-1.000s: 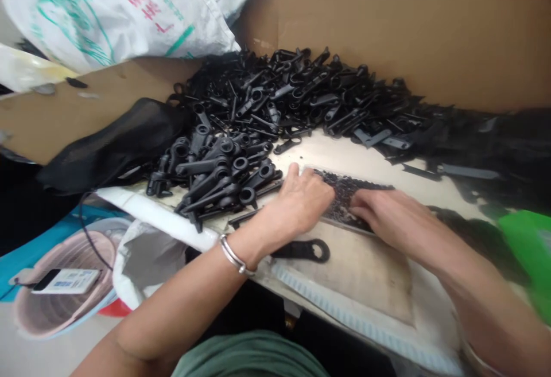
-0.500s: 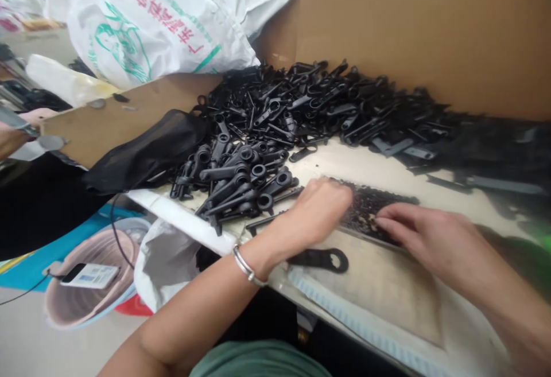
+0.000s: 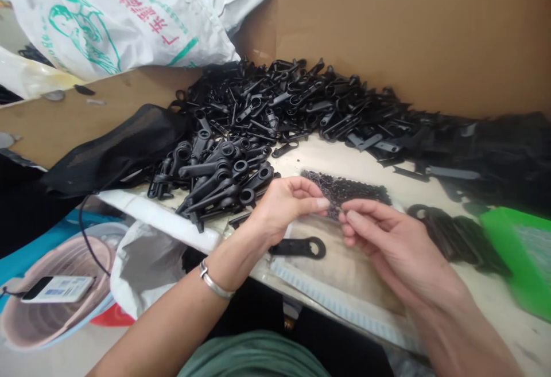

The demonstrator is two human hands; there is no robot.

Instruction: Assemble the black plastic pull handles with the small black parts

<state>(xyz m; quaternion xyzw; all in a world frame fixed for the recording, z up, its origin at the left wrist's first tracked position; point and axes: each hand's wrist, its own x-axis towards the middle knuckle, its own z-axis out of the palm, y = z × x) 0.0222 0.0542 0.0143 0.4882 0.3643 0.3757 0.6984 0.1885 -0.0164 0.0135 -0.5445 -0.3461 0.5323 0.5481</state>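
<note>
My left hand (image 3: 297, 199), with a metal bangle (image 3: 215, 282) on its wrist, pinches thumb against fingers in front of a shallow clear tray (image 3: 303, 171) of tiny black pieces (image 3: 357, 189). Close by, my right hand (image 3: 374, 225) is pinched too, its fingertips a short gap from the left ones. What either pinch holds is too small to make out. Below my left hand, a flat black part (image 3: 297, 248) with a ring end lies on a tan board (image 3: 340, 273). Left of the tray is a heap of black plastic arms with ring ends (image 3: 224, 173).
A larger pile of black parts (image 3: 275, 98) lies against the cardboard wall (image 3: 408, 32). At right are a green bin (image 3: 512, 273) and several dark parts (image 3: 456, 230). A printed white sack (image 3: 120, 21) is upper left; a pink basket (image 3: 51, 325) with a white device (image 3: 60, 289) stands lower left.
Both hands have come up out of the tray of tiny pieces, toward me and close together. The view swung left, then back right.
</note>
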